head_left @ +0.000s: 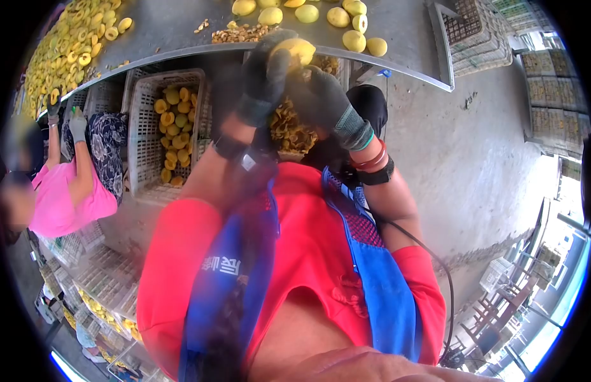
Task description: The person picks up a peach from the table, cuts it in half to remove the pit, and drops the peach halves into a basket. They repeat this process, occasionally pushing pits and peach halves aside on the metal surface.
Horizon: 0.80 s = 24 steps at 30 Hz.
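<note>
red shirt [295, 210]: nearest the camera, on the wearer's torso, under a blue vest [387, 280] with pale lettering on its left side.
left grip [267, 79]: dark-gloved, fingers clenched around the yellow fruit [295, 51]; black band at the wrist.
right grip [330, 99]: grey-gloved, green-edged cuff, red bracelet and black band behind it; just below the fruit, fingertips blurred, so closure and contact cannot be told.
yellow fruit: raised between the wearer's hands, at the near edge of the surface [410, 48] as seen from above.
surface, centre: pile of brown pits [244, 34] just beyond the left grip.
surface, right part: loose group of whole fruits [354, 41], yellow-green.
surface, left part: wide heap of cut fruit [66, 54], many pieces ring-shaped.
lower crate [289, 130]: beneath the hands, holding yellow-brown pieces, partly hidden by the forearms.
side crate [142, 134]: left of the lower crate, holding yellow and greenish fruit.
co-worker [72, 197]: far left, pink top, gloved hands by the heap.
stacked crates [477, 38]: right, beyond the surface end.
</note>
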Available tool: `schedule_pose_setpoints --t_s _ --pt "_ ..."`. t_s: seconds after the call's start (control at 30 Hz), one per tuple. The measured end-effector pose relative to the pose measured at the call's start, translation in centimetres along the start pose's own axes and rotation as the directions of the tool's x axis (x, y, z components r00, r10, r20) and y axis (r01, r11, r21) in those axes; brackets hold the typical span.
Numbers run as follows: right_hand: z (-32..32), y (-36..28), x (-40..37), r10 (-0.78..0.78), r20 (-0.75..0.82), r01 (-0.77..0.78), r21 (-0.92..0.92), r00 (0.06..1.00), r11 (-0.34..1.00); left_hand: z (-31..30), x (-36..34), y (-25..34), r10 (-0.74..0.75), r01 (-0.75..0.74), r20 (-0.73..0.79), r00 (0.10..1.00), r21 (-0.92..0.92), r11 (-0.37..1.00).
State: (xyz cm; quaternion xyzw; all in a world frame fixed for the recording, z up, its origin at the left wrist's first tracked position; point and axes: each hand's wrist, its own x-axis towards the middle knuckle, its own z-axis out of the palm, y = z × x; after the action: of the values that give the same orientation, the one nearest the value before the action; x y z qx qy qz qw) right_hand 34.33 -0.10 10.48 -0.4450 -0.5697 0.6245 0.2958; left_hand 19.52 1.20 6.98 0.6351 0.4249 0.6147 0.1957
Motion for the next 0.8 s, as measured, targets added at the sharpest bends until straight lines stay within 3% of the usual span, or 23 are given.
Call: schedule_pose_setpoints --t_s 0.07,0.17,0.27,0.33,0.43,0.5,0.57,0.63,0.67,0.73,0.8 --pt "0.3 0.4 -0.2 -0.246 -0.039 0.229 -0.246 0.968 0.942 -0.1 -0.1 -0.1 0.000 0.000 0.009 1.000 0.049 0.999" --pt "0.1 2.7 1.0 -0.108 0.080 0.097 0.120 0.991 0.988 0.1 -0.3 0.3 -0.025 0.024 0.006 1.000 0.051 0.998" --pt "-0.9 0.8 -0.5 0.113 0.386 -0.272 0.387 0.916 0.881 0.1 -0.5 0.5 -0.005 0.004 0.023 1.000 0.053 0.999" --pt "-0.5 1.2 0.0 0.138 0.329 -0.269 0.396 0.934 0.878 -0.3 -0.2 0.3 0.006 -0.008 0.062 0.998 0.034 0.999" --pt "-0.7 2.2 0.7 0.157 0.412 -0.349 0.448 0.898 0.823 -1.1 0.1 -0.8 0.008 0.013 0.193 0.981 -0.108 0.994" --pt "-1.0 2.6 0.5 0.106 0.449 -0.298 0.383 0.887 0.874 -1.4 0.0 -0.6 -0.058 0.108 0.261 0.964 -0.180 0.978" --pt "-1.0 2.2 0.0 -0.001 0.437 -0.093 0.193 0.899 0.977 -1.4 -0.2 -0.9 -0.114 0.189 0.298 0.948 -0.237 0.953" --pt "-0.9 2.3 0.0 0.106 0.586 -0.373 0.357 0.803 0.856 -1.5 -0.5 -1.7 -0.166 0.255 0.302 0.939 -0.283 0.925" --pt "-0.9 2.3 0.0 0.140 0.662 -0.509 0.406 0.736 0.759 -1.8 -0.4 -1.6 -0.230 0.285 0.224 0.947 -0.256 0.924" --pt "-0.4 2.9 -0.2 0.110 0.589 -0.342 0.298 0.801 0.891 -3.3 -0.3 -0.9 -0.343 0.348 0.060 0.937 -0.206 0.915" --pt "0.0 2.9 -0.6 0.117 0.503 -0.251 0.207 0.856 0.946 -6.7 0.2 -2.5 -0.140 0.161 -0.123 0.982 0.174 0.972"
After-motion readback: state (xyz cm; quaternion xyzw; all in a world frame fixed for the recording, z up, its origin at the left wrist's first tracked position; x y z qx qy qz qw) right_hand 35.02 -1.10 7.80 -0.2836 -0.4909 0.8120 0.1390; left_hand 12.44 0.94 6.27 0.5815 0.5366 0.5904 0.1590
